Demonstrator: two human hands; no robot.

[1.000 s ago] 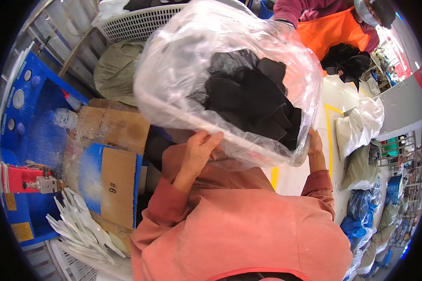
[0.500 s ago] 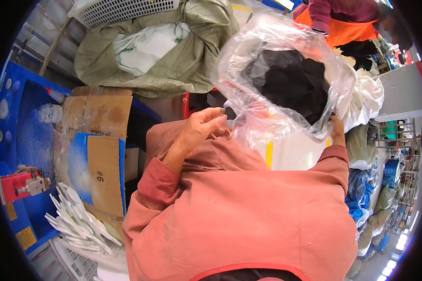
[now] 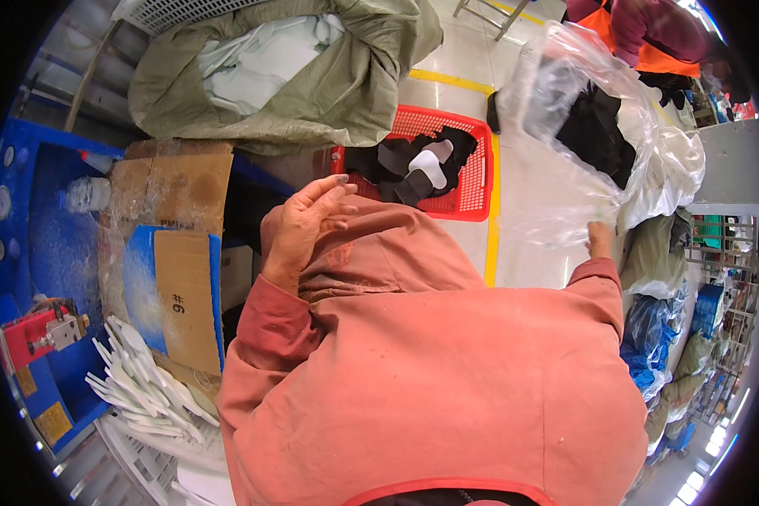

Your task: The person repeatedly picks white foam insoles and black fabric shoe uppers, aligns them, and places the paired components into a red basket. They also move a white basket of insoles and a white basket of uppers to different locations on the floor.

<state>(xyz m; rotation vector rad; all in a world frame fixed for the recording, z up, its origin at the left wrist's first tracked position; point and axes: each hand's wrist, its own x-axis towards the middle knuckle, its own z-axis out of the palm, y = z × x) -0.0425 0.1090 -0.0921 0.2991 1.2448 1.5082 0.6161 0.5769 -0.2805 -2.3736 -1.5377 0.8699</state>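
Observation:
My right hand [image 3: 599,239] is closed on the edge of a clear plastic bag [image 3: 557,198], off to the right by the floor. Black flat pieces [image 3: 605,139] show inside the bag. Above my lap is my left hand [image 3: 299,228], open and holding nothing, its fingers slightly bent and apart. Just beyond it stands a red plastic basket [image 3: 487,160]. Dark cut pieces lie in the basket, with a white-and-grey piece [image 3: 427,171] on top of them.
A green woven sack [image 3: 346,114] of white flat pieces stands at far left. White pieces [image 3: 139,384] are stacked near a blue machine [image 3: 46,194] and cardboard [image 3: 185,287]. Filled sacks [image 3: 654,253] line the right. Another person [image 3: 662,34] bends at the far right.
The plastic bag has moved right, away from my lap, with my right hand still on it, uncovering the red basket. My left hand has come off the bag's near edge and shifted slightly left.

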